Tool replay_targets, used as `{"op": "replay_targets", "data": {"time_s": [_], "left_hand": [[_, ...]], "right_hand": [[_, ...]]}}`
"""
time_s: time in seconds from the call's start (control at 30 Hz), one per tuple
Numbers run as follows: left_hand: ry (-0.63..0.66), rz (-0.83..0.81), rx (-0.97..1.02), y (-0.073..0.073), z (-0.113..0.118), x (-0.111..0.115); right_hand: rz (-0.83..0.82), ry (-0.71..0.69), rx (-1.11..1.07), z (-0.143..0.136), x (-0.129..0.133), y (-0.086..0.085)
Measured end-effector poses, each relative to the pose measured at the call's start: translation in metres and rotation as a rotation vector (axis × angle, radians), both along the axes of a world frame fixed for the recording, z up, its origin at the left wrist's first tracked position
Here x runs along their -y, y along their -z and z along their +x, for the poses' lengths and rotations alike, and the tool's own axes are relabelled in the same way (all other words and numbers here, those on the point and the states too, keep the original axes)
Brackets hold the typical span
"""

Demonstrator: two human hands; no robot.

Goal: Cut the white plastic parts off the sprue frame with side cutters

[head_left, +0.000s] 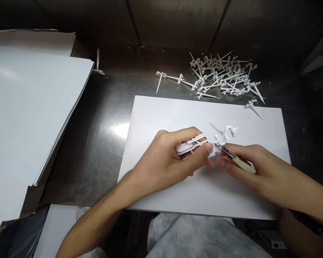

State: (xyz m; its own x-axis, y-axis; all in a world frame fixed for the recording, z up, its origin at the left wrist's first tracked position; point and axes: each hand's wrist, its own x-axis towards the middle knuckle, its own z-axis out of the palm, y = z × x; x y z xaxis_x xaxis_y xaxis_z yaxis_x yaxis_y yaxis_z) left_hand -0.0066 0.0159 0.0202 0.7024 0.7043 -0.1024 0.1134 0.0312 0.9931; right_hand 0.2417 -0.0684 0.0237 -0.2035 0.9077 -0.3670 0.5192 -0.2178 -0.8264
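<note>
My left hand [167, 161] grips a white plastic moulded part [195, 142] with its sprue runner sticking out to the right, ending in a hooked piece [228, 131]. My right hand [254, 168] holds small cutting pliers [235, 157] with cream handles; the metal jaws touch the runner just right of my left thumb. Both hands hover over a white sheet [204, 193] lying on the metal table.
A heap of cut white sprue pieces [223, 77] lies at the back right, with loose ones [174, 79] beside it and one [253, 107] on the sheet's corner. A stack of white boards [24, 118] fills the left. The steel tabletop [97, 136] lies between.
</note>
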Motion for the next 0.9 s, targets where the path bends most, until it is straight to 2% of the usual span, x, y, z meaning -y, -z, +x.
{"op": "replay_targets", "data": {"time_s": [0.17, 0.47, 0.63, 0.7, 0.77, 0.83, 0.9], "left_hand": [[0.004, 0.002, -0.036, 0.001, 0.001, 0.0], [0.016, 0.017, -0.025, 0.007, 0.001, -0.002], [0.018, 0.01, -0.051, 0.008, 0.002, -0.002], [-0.037, 0.018, -0.06, 0.006, 0.0, -0.006], [-0.15, 0.069, -0.069, 0.001, -0.006, -0.014], [-0.257, 0.172, -0.107, -0.005, -0.015, -0.02], [-0.296, 0.315, -0.225, -0.009, -0.023, -0.022]], "right_hand": [[-0.029, -0.079, 0.007, 0.001, 0.0, 0.003], [0.034, -0.041, 0.109, -0.007, 0.003, 0.006], [0.071, -0.036, 0.182, -0.003, 0.005, 0.009], [0.071, -0.015, 0.202, 0.001, 0.003, 0.01], [0.069, 0.029, 0.238, 0.005, 0.0, 0.013], [0.053, 0.042, 0.278, 0.004, -0.004, 0.018], [0.018, 0.004, 0.344, 0.0, -0.008, 0.026]]}}
